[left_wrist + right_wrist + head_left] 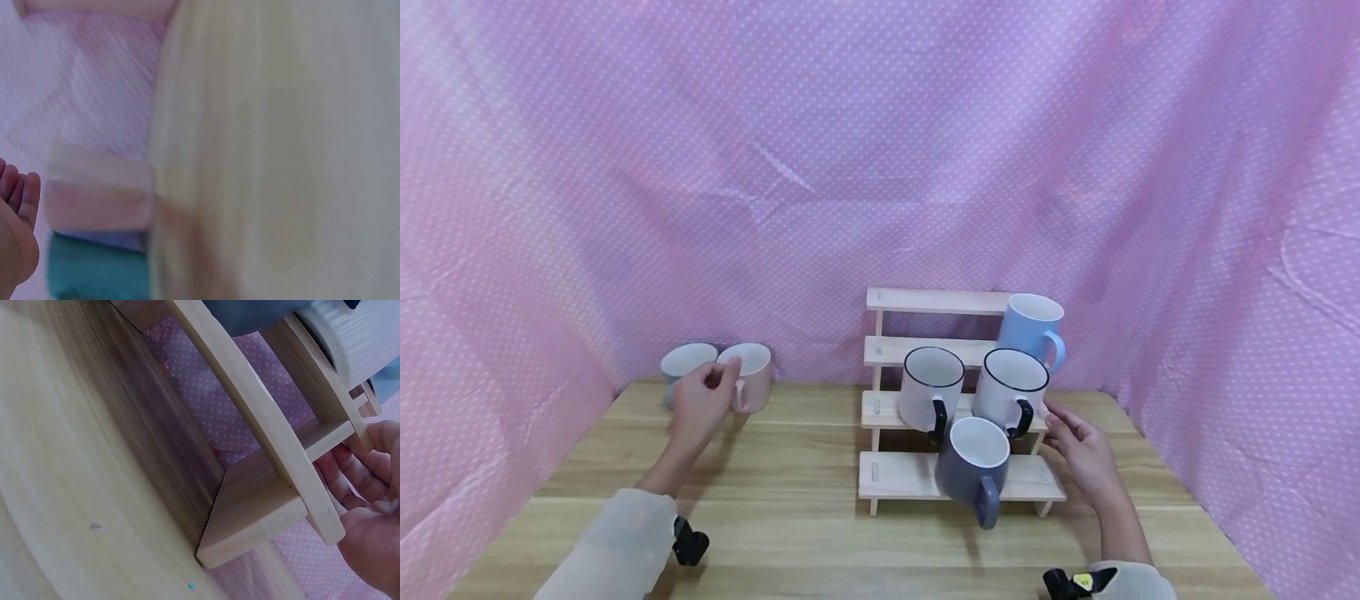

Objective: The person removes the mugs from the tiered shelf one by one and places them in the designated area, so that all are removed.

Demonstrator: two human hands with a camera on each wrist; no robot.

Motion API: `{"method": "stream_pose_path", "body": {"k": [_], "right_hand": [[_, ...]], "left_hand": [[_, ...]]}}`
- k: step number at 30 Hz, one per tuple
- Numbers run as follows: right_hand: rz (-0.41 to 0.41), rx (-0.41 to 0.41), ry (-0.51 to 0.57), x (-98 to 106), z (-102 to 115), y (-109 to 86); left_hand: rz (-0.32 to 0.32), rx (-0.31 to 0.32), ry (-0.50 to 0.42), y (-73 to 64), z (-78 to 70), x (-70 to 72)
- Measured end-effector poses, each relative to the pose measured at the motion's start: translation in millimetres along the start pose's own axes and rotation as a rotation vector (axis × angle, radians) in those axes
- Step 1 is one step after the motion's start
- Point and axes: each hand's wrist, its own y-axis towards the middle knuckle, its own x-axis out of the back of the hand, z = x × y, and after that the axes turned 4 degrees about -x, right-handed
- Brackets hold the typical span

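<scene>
My left hand is raised in front of a pale green mug and beside a pink mug at the back left of the table. Its fingers are loosely bent with nothing between them. The left wrist view shows the pink mug and the green mug side by side, with the hand at the left edge. At the right end of a stepped wooden rack, my right hand grips a shelf end, its fingers curling around the wood.
Two white mugs with black rims, left and right, stand on the rack's second step from the bottom. A grey-blue mug is on the lowest step, a light blue mug higher up. Pink dotted cloth hangs behind the table.
</scene>
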Motion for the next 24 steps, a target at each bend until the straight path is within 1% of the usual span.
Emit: {"method": "stream_pose_path", "body": {"k": [3, 4, 8, 13, 14, 17, 21, 24], "right_hand": [[0.006, 0.015, 0.03, 1, 0, 0.4], [0.009, 0.018, 0.035, 1, 0, 0.5], [0.013, 0.014, 0.038, 1, 2, 0.1], [-0.002, 0.005, 0.036, 1, 3, -1.7], [-0.005, 0.002, 0.033, 1, 4, -1.9], [-0.008, -0.006, 0.018, 1, 3, -1.9], [-0.01, -0.017, -0.001, 0, 4, -1.9], [-0.009, -0.015, -0.007, -1, 5, -2.2]], "left_hand": [[-0.011, -0.07, -0.018, 10.3, -16.9, -6.5], [-0.014, -0.103, -0.03, 13.5, -22.5, -8.7], [-0.009, -0.199, -0.042, 24.7, -42.1, -18.5], [0.056, -0.284, -0.1, 35.8, -66.9, -33.5], [0.075, -0.296, -0.117, 37.7, -71.4, -36.7], [0.131, -0.298, -0.142, 40.8, -86.9, -44.6], [0.182, -0.311, -0.13, 45.7, -104.9, -56.0], [0.201, -0.364, -0.111, 50.0, -117.3, -64.1]]}}
